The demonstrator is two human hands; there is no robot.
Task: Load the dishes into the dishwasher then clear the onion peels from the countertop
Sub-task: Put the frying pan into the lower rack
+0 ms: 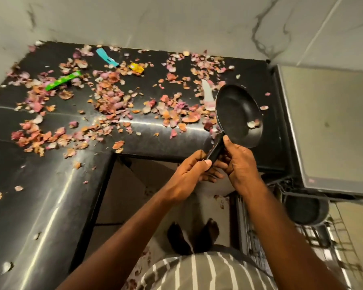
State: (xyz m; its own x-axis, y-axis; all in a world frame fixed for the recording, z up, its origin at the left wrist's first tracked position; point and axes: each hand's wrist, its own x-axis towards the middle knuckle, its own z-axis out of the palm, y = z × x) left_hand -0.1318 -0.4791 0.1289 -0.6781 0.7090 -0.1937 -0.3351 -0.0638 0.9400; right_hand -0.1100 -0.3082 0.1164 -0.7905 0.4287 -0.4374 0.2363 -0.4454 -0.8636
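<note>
A black frying pan (237,114) is held tilted above the right end of the black countertop (50,206), with a few onion peels inside it. My left hand (190,174) grips the end of the pan's handle. My right hand (240,164) grips the handle higher up, near the bowl. Onion peels (105,99) lie scattered in pink and orange flakes over most of the counter. The dishwasher (331,130) stands at the right, its rack (314,231) pulled out below with a dark pot (306,210) in it.
Among the peels lie a green wrapper (62,80), a blue wrapper (107,57), a yellow wrapper (136,67) and a white scrap (208,95). Marble-patterned walls close the counter at the back and left. My bare feet (193,235) stand on the floor by the counter's inner corner.
</note>
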